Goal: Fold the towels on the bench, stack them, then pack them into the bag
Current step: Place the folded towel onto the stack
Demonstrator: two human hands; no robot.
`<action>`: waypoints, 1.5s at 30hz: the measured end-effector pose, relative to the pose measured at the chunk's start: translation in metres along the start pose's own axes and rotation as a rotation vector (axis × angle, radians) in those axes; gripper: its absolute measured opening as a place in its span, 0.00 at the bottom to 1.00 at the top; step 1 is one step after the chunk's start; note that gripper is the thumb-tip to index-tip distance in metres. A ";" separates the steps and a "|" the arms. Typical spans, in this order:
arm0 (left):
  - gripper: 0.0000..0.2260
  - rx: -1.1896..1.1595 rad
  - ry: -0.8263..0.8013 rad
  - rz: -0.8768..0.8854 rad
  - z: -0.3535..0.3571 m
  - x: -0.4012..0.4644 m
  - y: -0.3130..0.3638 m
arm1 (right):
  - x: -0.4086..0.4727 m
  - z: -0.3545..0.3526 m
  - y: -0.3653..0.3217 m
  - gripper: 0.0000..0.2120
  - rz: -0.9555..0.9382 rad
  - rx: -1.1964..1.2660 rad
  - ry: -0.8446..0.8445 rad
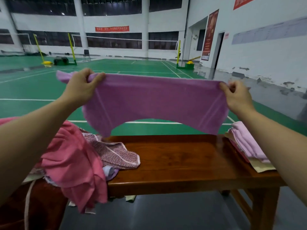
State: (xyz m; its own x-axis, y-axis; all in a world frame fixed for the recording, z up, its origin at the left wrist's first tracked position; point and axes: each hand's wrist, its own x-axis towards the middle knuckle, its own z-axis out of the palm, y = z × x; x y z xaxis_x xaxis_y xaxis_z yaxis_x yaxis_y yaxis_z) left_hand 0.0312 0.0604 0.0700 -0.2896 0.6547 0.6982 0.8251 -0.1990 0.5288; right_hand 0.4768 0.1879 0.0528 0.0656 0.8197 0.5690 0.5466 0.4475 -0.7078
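Head view, sole camera. Item in hand: purple towel [154,103], held spread in the air above the wooden bench [174,161], its lower edge hanging just over the far rim of the seat. Left hand [83,87] has its fingers curled over the upper left corner, with a tuft of cloth bunched past the knuckles. Right hand [235,95] pinches the upper right corner between thumb and fingers. The top edge is stretched taut between them.

Unfolded stock, left end of bench: pink towel [73,163] in a loose heap spilling over the front edge; patterned towel [119,155] crumpled beside it; a pale lilac piece [109,171] showing from under the heap.

Folded stock, right end of bench: stack of folded towels [247,143], light pink on top, a cream layer at the bottom, partly hidden by the right forearm.

Bag: not identifiable in this view.

Progress, as judged: early to middle. Several towels are folded and stacked; the purple one is only opened out for its first fold; at least three wait; packing has not begun.
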 end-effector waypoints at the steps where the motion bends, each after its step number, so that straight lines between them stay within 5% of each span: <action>1: 0.18 0.035 -0.045 0.005 -0.002 -0.009 -0.002 | -0.007 -0.001 0.006 0.14 -0.018 -0.031 -0.044; 12: 0.31 0.353 -0.534 0.172 0.004 -0.119 -0.046 | -0.108 -0.022 0.100 0.17 -0.315 -0.415 -0.277; 20: 0.34 0.611 -0.982 -0.106 -0.003 -0.149 -0.018 | -0.154 -0.031 0.136 0.20 -0.099 -0.500 -0.422; 25: 0.32 0.650 -1.069 -0.162 -0.003 -0.152 -0.003 | -0.153 -0.041 0.132 0.29 -0.044 -0.511 -0.421; 28: 0.45 0.753 -1.160 -0.208 -0.006 -0.149 -0.003 | -0.150 -0.045 0.127 0.31 -0.100 -0.633 -0.469; 30: 0.52 0.754 -1.172 -0.304 -0.005 -0.148 -0.005 | -0.146 -0.043 0.119 0.30 -0.124 -0.815 -0.580; 33: 0.39 0.862 -1.305 -0.354 -0.004 -0.144 0.011 | -0.137 -0.042 0.107 0.24 -0.120 -1.145 -0.888; 35: 0.36 0.876 -1.449 -0.467 -0.002 -0.139 0.022 | -0.129 -0.042 0.103 0.20 -0.061 -1.156 -0.997; 37: 0.32 0.850 -1.586 -0.559 0.004 -0.135 0.037 | -0.122 -0.040 0.096 0.17 -0.016 -1.047 -0.928; 39: 0.28 0.869 -1.658 -0.471 0.021 -0.129 0.052 | -0.112 -0.035 0.088 0.28 0.111 -0.800 -0.705; 41: 0.24 0.763 -1.581 -0.325 0.049 -0.127 0.072 | -0.103 -0.025 0.087 0.30 0.167 -0.646 -0.554; 45: 0.15 0.134 -1.242 -0.207 0.139 -0.143 0.114 | -0.087 0.002 0.097 0.22 0.287 -0.355 -0.461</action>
State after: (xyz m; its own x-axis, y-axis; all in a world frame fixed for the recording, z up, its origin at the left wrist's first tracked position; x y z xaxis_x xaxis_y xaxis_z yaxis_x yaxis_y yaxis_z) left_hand 0.2343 0.0457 -0.0370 0.1706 0.9206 -0.3514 0.8824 0.0160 0.4703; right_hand 0.5231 0.1607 -0.0663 -0.0719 0.9939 0.0840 0.8086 0.1074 -0.5784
